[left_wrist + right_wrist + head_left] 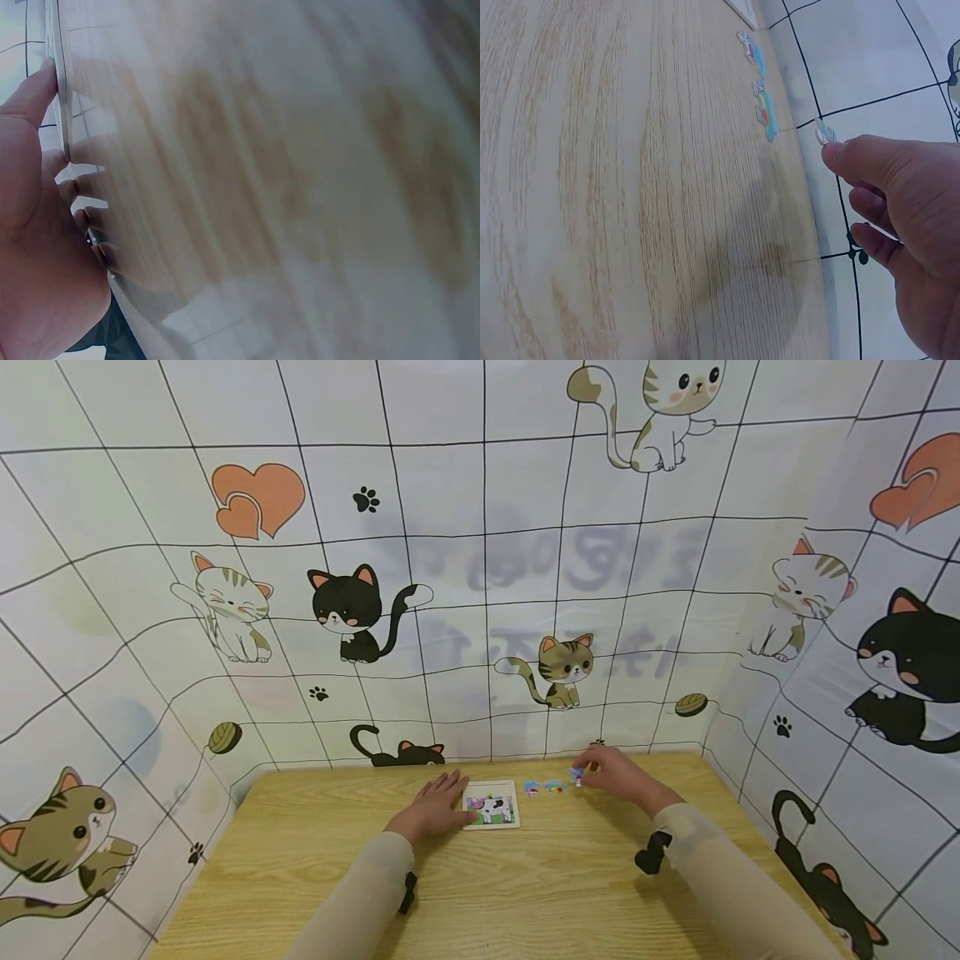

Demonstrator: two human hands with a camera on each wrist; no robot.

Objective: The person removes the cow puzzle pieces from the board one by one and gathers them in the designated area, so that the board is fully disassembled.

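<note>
On the wooden table lies a small square puzzle board with a pale rim and a black-and-white cow picture in its lower part. My left hand rests flat at the board's left side, fingers spread, its thumb at the board's edge. To the right of the board, my right hand pinches a small blue-and-white puzzle piece between thumb and fingertips, raised off the table in the right wrist view. Two more colourful puzzle pieces lie between board and right hand: one blue and pink, one blue and green.
The wooden table ends at its far edge against a white wall sheet printed with grid lines and cartoon cats. Similar sheets stand to the left and right. Dark bands sit around both sleeve cuffs.
</note>
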